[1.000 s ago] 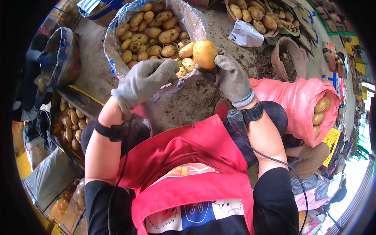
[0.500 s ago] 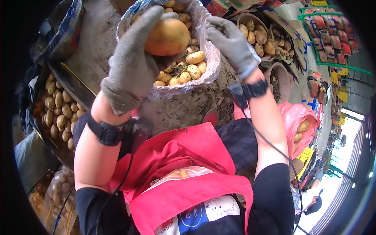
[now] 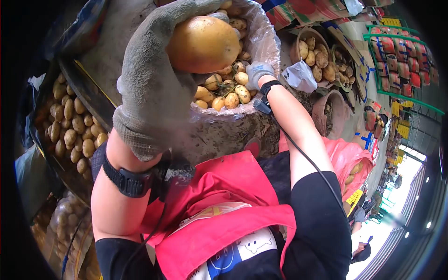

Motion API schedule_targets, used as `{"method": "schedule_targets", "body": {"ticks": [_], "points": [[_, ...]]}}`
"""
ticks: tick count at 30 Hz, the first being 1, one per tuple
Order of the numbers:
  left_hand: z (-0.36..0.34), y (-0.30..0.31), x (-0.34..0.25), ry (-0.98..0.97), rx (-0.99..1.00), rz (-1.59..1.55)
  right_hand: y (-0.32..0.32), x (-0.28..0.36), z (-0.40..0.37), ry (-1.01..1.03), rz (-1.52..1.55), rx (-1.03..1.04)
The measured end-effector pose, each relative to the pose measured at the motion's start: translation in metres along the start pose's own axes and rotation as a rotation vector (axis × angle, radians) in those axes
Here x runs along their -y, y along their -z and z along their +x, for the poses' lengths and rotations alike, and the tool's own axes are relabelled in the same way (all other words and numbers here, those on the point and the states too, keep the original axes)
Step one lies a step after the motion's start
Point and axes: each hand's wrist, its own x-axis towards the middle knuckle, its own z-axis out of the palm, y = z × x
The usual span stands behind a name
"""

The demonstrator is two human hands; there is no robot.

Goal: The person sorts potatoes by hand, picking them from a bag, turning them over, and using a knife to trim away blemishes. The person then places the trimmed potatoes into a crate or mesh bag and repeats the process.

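Note:
My left hand (image 3: 151, 70), in a grey fabric glove, is raised close to the camera. Its fingers and thumb curl around a large yellow-brown potato (image 3: 204, 45). Beneath it stands a round container lined with clear plastic (image 3: 263, 35), holding many smaller potatoes (image 3: 231, 100) with bits of green stem and soil. My right hand (image 3: 259, 72), gloved too, reaches in at the right side of this container, close to the potatoes. How its fingers are set, and whether they grip anything, is hard to make out.
On the left is a crate of potatoes (image 3: 74, 126), with a net bag (image 3: 70, 224) below. A tub of potatoes (image 3: 317, 56), white plastic (image 3: 301, 74), a tipped pinkish bucket (image 3: 329, 112) and a pink bag (image 3: 322, 154) lie rightward. Stacked red sacks (image 3: 396, 56) stand beyond.
My right hand has gone from above the container's right rim down and inward to the potatoes. My left hand, with the large potato, has come closer to the camera.

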Motion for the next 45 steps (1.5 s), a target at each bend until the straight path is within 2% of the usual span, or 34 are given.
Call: {"method": "schedule_targets", "body": {"ticks": [2, 3, 4, 7, 8, 9, 11, 12, 13, 15, 16, 17, 18, 19, 20, 21, 23, 25, 27, 29, 31, 32, 35, 37, 39, 40, 42, 43, 45], "points": [[0.006, 0.002, -0.017, 0.739, -0.32, -1.248, -0.003, -0.009, -0.012, -0.004, 0.097, -0.044], [0.003, -0.002, -0.013, 0.734, -0.299, -1.248, -0.006, -0.014, -0.019, 0.001, 0.187, -0.085], [-0.003, -0.008, -0.001, 0.443, -0.152, -0.696, -0.011, -0.018, -0.024, 0.046, 0.184, -0.102], [-0.01, -0.028, -0.002, 0.405, -0.084, -0.627, -0.007, -0.012, -0.059, 0.07, 0.259, -0.109], [-0.012, -0.031, 0.003, 0.225, 0.009, -0.418, -0.004, -0.009, -0.075, 0.071, 0.309, -0.137], [-0.012, -0.034, 0.004, 0.217, 0.026, -0.44, -0.009, -0.01, -0.085, 0.06, 0.316, -0.146], [-0.009, -0.043, -0.003, 0.204, 0.062, -0.484, -0.026, -0.014, -0.094, 0.07, 0.515, -0.36], [-0.007, -0.044, -0.009, 0.511, -0.013, -0.7, -0.032, -0.021, -0.097, 0.136, 0.656, -0.41], [-0.003, -0.046, -0.016, 0.823, -0.086, -0.907, -0.021, -0.026, -0.122, 0.119, 0.783, -0.419], [-0.013, -0.057, -0.014, 0.986, 0.005, -0.75, -0.017, -0.035, -0.158, 0.069, 1.093, -0.484], [-0.019, -0.064, -0.018, 1.076, 0.092, -0.734, -0.018, -0.032, -0.174, 0.064, 1.105, -0.499], [-0.026, -0.071, -0.022, 1.168, 0.179, -0.711, -0.02, -0.027, -0.19, 0.177, 1.347, -0.635], [-0.034, -0.079, -0.024, 1.167, 0.194, -0.694, -0.022, -0.022, -0.203, 0.299, 1.589, -0.771], [-0.043, -0.089, -0.026, 1.098, 0.309, -0.767, -0.026, -0.017, -0.212, 0.296, 1.611, -0.781], [-0.049, -0.096, -0.028, 1.033, 0.424, -0.838, -0.029, -0.011, -0.22, 0.398, 1.456, -0.999], [-0.05, -0.1, -0.03, 1.048, 0.441, -0.815, -0.033, -0.004, -0.229, 0.489, 1.285, -1.206], [-0.052, -0.109, -0.031, 1.062, 0.488, -1.014, -0.034, 0.008, -0.251, 0.436, 1.289, -1.173], [-0.058, -0.113, -0.022, 1.049, 0.534, -0.918, -0.049, 0.012, -0.252, 0.453, 1.833, -0.938], [-0.065, -0.118, -0.015, 0.939, 0.588, -0.7, -0.057, 0.01, -0.247, 0.326, 1.259, -1.192], [-0.071, -0.124, -0.009, 0.902, 0.635, -0.564, -0.054, 0.012, -0.257, 0.204, 1.141, -1.155], [-0.075, -0.124, -0.006, 1.056, 0.694, -0.577, -0.056, 0.008, -0.256, 0.17, 1.238, -1.068], [-0.078, -0.125, -0.003, 1.058, 0.703, -0.547, -0.059, 0.007, -0.255, 0.149, 1.31, -0.982], [-0.08, -0.133, 0.0, 1.014, 0.806, -0.536, -0.077, 0.001, -0.235, 0.091, 1.443, -0.987], [-0.076, -0.138, -0.009, 1.093, 0.775, -0.56, -0.085, -0.005, -0.233, 0.051, 1.409, -0.967], [-0.07, -0.143, -0.015, 1.188, 0.729, -0.611, -0.087, -0.011, -0.231, 0.062, 1.744, -0.911], [-0.071, -0.146, -0.012, 1.187, 0.721, -0.614, -0.091, -0.015, -0.228, 0.046, 1.69, -0.961], [-0.071, -0.153, 0.001, 1.007, 0.666, -0.497, -0.097, -0.02, -0.232, -0.011, 1.597, -0.928], [-0.07, -0.155, 0.005, 1.002, 0.657, -0.499, -0.097, -0.021, -0.233, -0.072, 1.507, -0.901], [-0.068, -0.158, 0.01, 0.791, 0.662, -0.224, -0.095, -0.019, -0.228, 0.003, 1.51, -0.951]]}}
